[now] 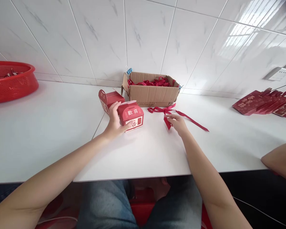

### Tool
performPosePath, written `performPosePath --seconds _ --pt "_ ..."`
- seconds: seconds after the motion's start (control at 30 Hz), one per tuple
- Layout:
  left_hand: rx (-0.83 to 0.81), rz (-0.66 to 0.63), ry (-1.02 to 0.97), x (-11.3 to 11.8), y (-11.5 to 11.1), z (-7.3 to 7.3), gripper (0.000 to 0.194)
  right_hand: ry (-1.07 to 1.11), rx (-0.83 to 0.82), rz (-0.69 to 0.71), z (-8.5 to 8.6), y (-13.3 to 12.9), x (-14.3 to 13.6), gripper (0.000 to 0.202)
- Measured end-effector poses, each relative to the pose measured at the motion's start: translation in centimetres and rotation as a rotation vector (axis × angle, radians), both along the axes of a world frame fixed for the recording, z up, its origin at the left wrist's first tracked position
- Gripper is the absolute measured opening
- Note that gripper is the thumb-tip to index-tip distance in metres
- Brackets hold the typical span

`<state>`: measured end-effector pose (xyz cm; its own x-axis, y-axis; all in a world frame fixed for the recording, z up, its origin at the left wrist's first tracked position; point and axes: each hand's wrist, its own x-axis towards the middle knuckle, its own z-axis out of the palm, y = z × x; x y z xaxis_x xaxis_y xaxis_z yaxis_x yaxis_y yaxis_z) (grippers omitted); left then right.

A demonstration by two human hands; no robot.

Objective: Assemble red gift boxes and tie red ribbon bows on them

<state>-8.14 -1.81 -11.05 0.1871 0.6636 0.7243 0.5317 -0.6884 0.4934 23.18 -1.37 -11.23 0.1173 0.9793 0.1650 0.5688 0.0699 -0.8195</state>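
Big white table (49, 133), red basket (9, 81) way off at the left edge, and a cardboard box (152, 92) stuffed with red ribbons against the wall. A stack of flat red cartons (264, 101) sits far right (someone else's arm (280, 160) pokes in there too). Left hand (115, 122) is wrapped around a folded red gift box (130, 116), a second gift box (108, 99) just behind it. Right hand (177, 123) has fingers pinched together on a loose red ribbon (181, 114) lying beside the box. My guess: that slick ribbon could slip from such a light pinch, or the light box could tip
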Motion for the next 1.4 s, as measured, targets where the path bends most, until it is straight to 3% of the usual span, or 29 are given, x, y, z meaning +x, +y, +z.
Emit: performPosePath --seconds 0.17,0.33,0.4,0.57,0.67,0.77,0.9,1.07,1.17,1.27,1.4 --pt "-0.200 -0.054 -0.162 0.1 0.1 -0.3 0.087 0.164 0.052 -0.003 0.9 -0.3 -0.3 0.032" --pt "-0.321 -0.113 -0.291 -0.4 0.5 0.0 0.083 0.175 0.119 0.066 1.1 -0.7 -1.3 0.032" --pt "-0.369 -0.156 -0.317 -0.5 0.4 0.2 0.084 0.086 0.148 0.118 1.1 -1.0 -1.2 0.036" --pt "-0.579 -0.389 -0.366 -0.8 -0.3 1.5 0.069 -0.477 0.053 0.422 1.3 -1.5 0.7 0.061" --pt "-0.706 -0.546 -0.388 -0.7 -1.0 2.2 0.061 -0.565 -0.021 0.392 1.4 -1.6 1.8 0.058" --pt "-0.813 -0.623 -0.424 -0.5 -1.3 2.3 0.057 -0.544 -0.083 0.319 1.4 -1.4 1.8 0.037" --pt "-0.903 -0.611 -0.483 -0.3 -1.5 2.1 0.050 -0.533 -0.035 0.304 1.7 -1.6 0.2 0.016" --pt "-1.029 -0.654 -0.488 0.1 -2.4 2.6 0.048 -0.381 0.170 0.362 2.5 -2.7 -1.7 0.020" --pt "-1.035 -0.672 -0.500 0.3 -2.6 2.3 0.035 -0.456 0.049 0.456 2.6 -3.1 -0.9 0.047" --pt "-0.989 -0.590 -0.471 0.5 -2.3 1.4 0.022 -0.553 -0.180 0.516 2.1 -2.7 0.6 0.071" --pt "-0.912 -0.559 -0.422 0.3 -1.6 0.3 0.033 -0.520 -0.164 0.431 1.5 -2.0 1.0 0.048"
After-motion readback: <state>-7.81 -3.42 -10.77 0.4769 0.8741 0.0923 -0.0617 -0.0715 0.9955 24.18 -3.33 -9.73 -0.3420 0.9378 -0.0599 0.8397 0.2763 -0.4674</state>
